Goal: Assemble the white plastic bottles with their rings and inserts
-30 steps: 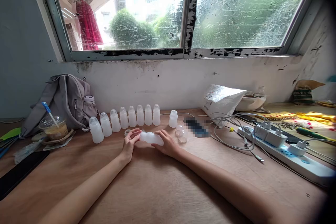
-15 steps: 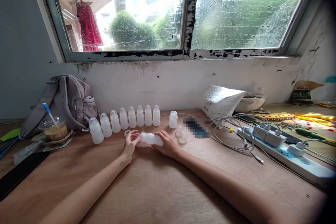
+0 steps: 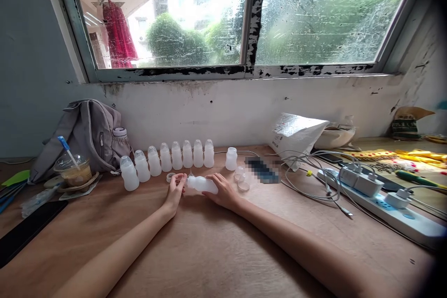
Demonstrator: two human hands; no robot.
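Observation:
A frosted white baby bottle [image 3: 203, 184] lies on its side low over the table, its neck to the left. My right hand [image 3: 222, 191] is wrapped round its base end. Just left of the neck, the fingers of my left hand [image 3: 176, 191] are pressed together; what they pinch is too small to make out. A pale ring [image 3: 170, 177] lies beside my left fingertips. A small clear pointed piece [image 3: 190, 173] shows behind the bottle's neck. Several capped bottles [image 3: 176, 156] stand in a curved row behind my hands. One bottle without a cap [image 3: 231, 159] stands to their right.
Clear round caps [image 3: 243, 185] lie right of my right hand, near a blurred dark object [image 3: 261, 170]. Farther right are tangled cables [image 3: 307, 186] and a power strip [image 3: 384, 202]. A backpack [image 3: 89, 135], a drink cup [image 3: 72, 170] and a black phone-like slab [image 3: 31, 230] are at left.
My left fingers have drawn closer together at the bottle's neck; before, they were more spread. The bottle and my right hand have hardly moved.

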